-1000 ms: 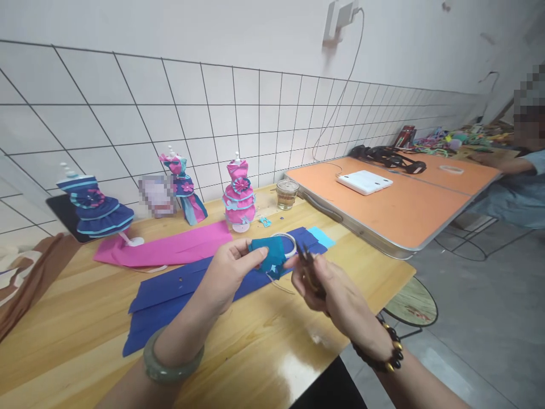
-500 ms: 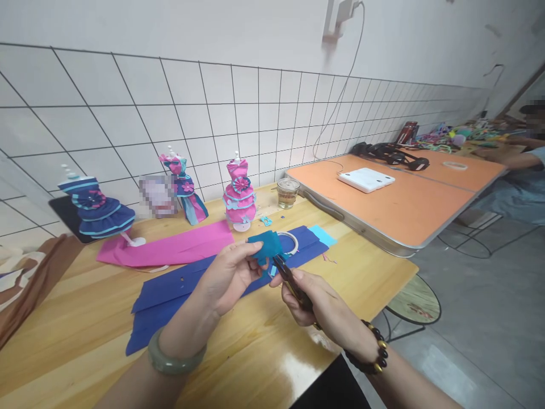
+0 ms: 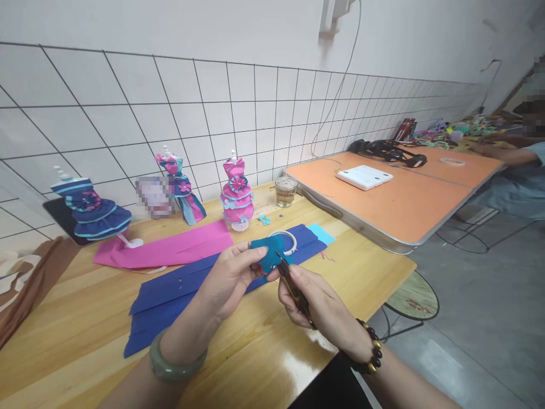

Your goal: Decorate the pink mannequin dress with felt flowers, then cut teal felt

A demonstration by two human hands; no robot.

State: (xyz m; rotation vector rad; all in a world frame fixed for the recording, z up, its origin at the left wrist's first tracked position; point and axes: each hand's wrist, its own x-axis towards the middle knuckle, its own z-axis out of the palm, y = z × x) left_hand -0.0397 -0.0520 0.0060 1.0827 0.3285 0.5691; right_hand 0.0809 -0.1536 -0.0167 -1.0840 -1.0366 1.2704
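My left hand (image 3: 232, 275) pinches a small teal piece of fabric (image 3: 264, 251) between thumb and fingers. Dark scissors (image 3: 297, 292) are gripped in my right hand (image 3: 321, 301), their blades slightly apart against the teal piece. Beneath both hands, dark blue fabric (image 3: 170, 292) lies across the wooden table (image 3: 238, 363). A white ring (image 3: 293, 241) rests on that fabric just behind the scissors' tips. Pink fabric (image 3: 170, 245) is spread farther back on the left.
Three small dress forms stand at the back: blue (image 3: 100, 213), multicoloured (image 3: 183, 187) and pink (image 3: 238, 196). Beside them is a glass (image 3: 285, 192). An orange table (image 3: 383, 210) holds a white box (image 3: 364, 177). A person's arm (image 3: 506, 156) shows at far right.
The scissors' blades have parted and now lie over the teal piece, which is turned more towards the camera. The view has shifted slightly.
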